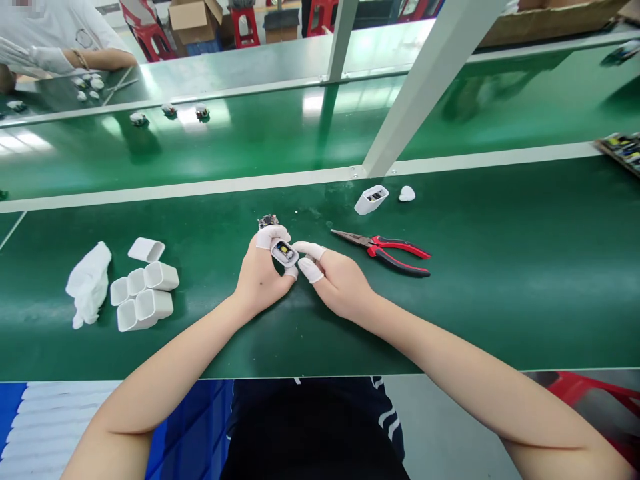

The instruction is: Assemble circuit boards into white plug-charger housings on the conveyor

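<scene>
One filled case [291, 262] is pinched by left hand [260, 270]; grip of right hand [343, 279] cannot be told. Six hollow cases [160, 303] are counted.

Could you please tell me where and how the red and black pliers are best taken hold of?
I would take the pliers around both handles, coming from the right. They appear to lie flat on the green table, with the handles spread apart and pointing right, while the narrow metal nose points left.
</scene>
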The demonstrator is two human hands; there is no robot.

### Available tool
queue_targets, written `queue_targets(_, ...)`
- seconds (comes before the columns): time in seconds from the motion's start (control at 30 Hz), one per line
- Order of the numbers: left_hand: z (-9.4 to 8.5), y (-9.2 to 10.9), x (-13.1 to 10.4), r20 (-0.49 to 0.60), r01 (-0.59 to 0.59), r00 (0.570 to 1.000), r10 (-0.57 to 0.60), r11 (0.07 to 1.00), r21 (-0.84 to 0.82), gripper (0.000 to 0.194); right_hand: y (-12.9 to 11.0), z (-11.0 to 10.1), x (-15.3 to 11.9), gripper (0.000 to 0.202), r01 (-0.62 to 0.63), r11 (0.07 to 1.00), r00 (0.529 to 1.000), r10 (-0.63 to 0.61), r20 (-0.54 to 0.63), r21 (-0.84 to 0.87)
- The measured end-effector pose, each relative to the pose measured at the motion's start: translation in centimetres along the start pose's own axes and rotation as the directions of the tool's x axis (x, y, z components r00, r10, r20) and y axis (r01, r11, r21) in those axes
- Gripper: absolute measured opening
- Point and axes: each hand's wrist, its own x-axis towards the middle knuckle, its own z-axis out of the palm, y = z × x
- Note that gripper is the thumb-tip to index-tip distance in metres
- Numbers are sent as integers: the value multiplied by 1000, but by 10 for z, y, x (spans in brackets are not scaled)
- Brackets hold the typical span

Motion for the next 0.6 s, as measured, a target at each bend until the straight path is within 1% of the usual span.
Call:
queue_targets(0.07,-2,-4,2,7,58,998,-58,998,-19,53,-6,-17,1,36,-5,966,997,-14,-73,-257)
queue_targets(0.1,-3,-6,4,3,53,999,-53,998,-26,54,-8,-28,0,37,-30,925,994,-14,-113,-380)
queue_targets(0.13,-5,-7,5,-5,32,999,-32,999,-34,54,-10,-40,-2,40,-61,870,989,-13,-146,-490)
queue_targets(0.2,-7,-9,7,-16,-31,999,30,998,-54,53,-8,-64,-9,46,-131,762,987,40,-156,-634)
queue_targets(0.23,-8,-10,8,-16,-54,998,53,997,-63,53,-5,-73,-14,46,-167,722,985,93,-146,-671)
queue_targets(0.3,-7,-10,7,3,-65,998,65,995,-82,53,6,-85,-26,39,-209,687,970,235,-60,-696)
queue_targets(0.37,-6,-10,6,43,-53,997,57,994,-100,54,19,-88,-36,34,-226,668,941,338,19,-709)
queue_targets(0.4,-5,-9,5,68,-53,996,60,993,-109,55,26,-87,-40,34,-232,652,933,360,25,-722)
queue_targets(0.47,-3,-8,3,115,-72,990,87,989,-127,55,36,-84,-44,33,-270,618,924,381,-20,-738)
queue_targets(0.53,-3,-7,2,152,-102,981,121,986,-132,56,41,-82,-44,28,-313,599,919,387,-76,-737)
queue_targets(0.6,-3,-5,1,174,-134,973,155,983,-122,57,41,-82,-44,22,-352,621,913,393,-111,-700)
